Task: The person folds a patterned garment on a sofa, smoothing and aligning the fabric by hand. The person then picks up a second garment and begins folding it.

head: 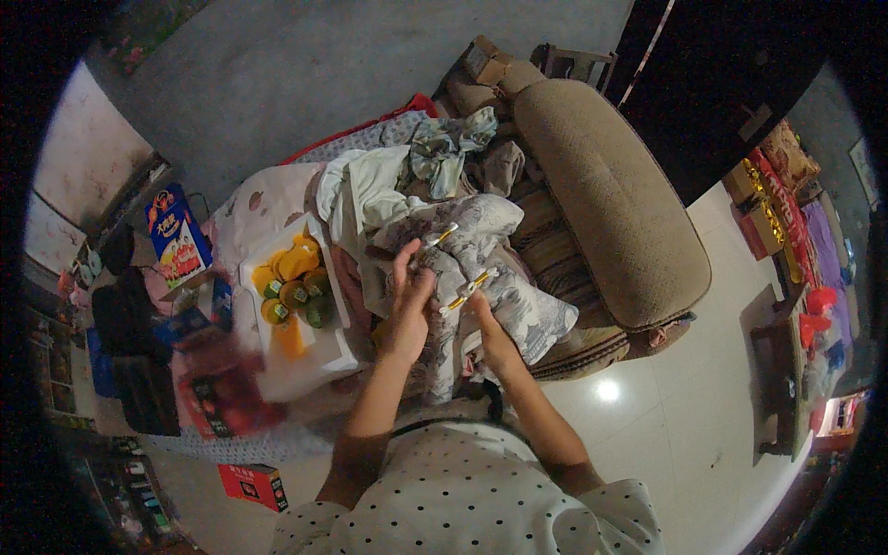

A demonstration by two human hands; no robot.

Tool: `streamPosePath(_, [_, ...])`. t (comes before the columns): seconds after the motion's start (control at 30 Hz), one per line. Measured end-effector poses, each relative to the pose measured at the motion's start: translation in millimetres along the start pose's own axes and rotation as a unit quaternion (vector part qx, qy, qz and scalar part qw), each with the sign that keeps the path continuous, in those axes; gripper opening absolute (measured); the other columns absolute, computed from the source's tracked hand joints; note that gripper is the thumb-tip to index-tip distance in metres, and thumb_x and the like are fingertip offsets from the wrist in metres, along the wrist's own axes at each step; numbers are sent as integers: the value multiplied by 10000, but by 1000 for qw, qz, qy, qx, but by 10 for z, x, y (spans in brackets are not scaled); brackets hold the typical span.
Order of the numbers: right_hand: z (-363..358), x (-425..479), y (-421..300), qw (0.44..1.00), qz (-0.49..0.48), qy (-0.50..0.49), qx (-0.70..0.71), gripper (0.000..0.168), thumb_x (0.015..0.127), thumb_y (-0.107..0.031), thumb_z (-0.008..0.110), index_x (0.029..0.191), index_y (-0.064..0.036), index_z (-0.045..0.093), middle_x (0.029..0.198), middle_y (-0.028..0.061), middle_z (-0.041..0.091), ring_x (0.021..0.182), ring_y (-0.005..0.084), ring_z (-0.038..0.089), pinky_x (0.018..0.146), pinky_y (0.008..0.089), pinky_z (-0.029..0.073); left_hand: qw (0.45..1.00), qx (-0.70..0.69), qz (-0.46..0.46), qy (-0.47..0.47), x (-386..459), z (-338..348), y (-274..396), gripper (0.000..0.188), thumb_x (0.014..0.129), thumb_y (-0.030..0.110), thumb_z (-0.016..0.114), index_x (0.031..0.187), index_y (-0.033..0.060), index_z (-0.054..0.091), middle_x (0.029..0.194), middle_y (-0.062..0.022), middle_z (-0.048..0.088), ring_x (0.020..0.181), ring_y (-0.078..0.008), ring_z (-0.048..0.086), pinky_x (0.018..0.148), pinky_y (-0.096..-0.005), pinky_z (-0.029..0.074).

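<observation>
My left hand [411, 316] is over the grey-and-white patterned cloth [485, 222], its fingers apart and nothing plainly held. Just beyond its fingertips lies a small white-and-gold piece [442, 236]. A second, longer white-and-gold piece [469, 290] is at the thumb tip of my right hand [496, 340]; the other right fingers are hidden, so a grip cannot be told. Bunched pale green cloth [368, 184] and patterned green-grey cloth [444, 156] lie farther away. To the left, a white tray [333, 277] holds yellow and green fruit [293, 293], some with stickers.
A beige sofa cushion [610, 201] stands at right on a striped sofa seat [583, 347]. Toward the left are a blue printed package [177, 236], dark cloth [135, 340] and a blurred red box [225, 399]. Another red box [253, 485] sits lower down. A wooden table [780, 388] is far right.
</observation>
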State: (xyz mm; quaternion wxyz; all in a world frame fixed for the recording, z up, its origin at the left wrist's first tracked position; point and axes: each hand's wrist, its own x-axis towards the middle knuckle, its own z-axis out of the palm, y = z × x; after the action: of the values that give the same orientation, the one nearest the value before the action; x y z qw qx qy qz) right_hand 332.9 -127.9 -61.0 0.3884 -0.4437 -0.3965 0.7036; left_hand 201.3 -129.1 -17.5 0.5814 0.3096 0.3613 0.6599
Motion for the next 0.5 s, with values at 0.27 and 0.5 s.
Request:
streamPosePath(0.27, [-28,-46,-162,996,-4,29,82,495,889,-404,394,1194,-14,422,1167,80,462,1067,162,419,935,269,278,970,230,79,13,-128,-71,-257,285,814,110,562,1069,52,448,975,-21,475,819,-110,465,728,-249,390])
streamPosePath(0.5, [-154,-17,-394,960,-104,-24,258,474,884,-370,410,1230,-47,382,1229,94,430,1142,230,378,964,358,257,896,392,201,55,-112,-83,-252,217,798,114,571,986,33,497,879,-54,480,755,-157,474,668,-263,390])
